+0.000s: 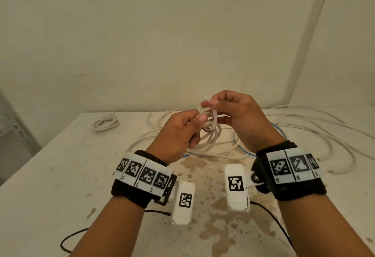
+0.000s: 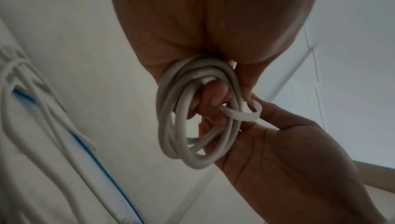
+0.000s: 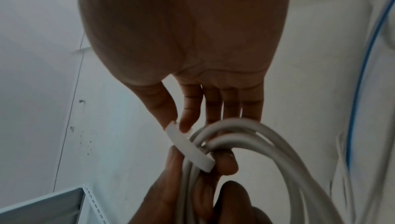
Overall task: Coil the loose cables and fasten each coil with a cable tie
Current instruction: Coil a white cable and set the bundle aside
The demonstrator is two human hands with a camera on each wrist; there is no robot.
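Observation:
A coil of white cable (image 1: 211, 138) hangs above the table, held up between both hands. My left hand (image 1: 197, 127) grips one side of the coil, with its fingers curled through the loops (image 2: 192, 117). A flat white cable tie (image 1: 215, 115) loops round the coil's strands. My right hand (image 1: 210, 103) pinches the tie's free end between thumb and forefinger, just above the coil. In the right wrist view the cable tie (image 3: 190, 148) crosses the bundled strands (image 3: 256, 136), and the left hand's fingers (image 3: 226, 165) sit under it.
A small white coil (image 1: 105, 123) lies at the back left of the stained white table (image 1: 60, 175). Loose white cables (image 1: 324, 131) and a blue cable (image 1: 279, 130) sprawl over the back and right. Thin black wires (image 1: 71, 238) trail near the front edge. A wall stands close behind.

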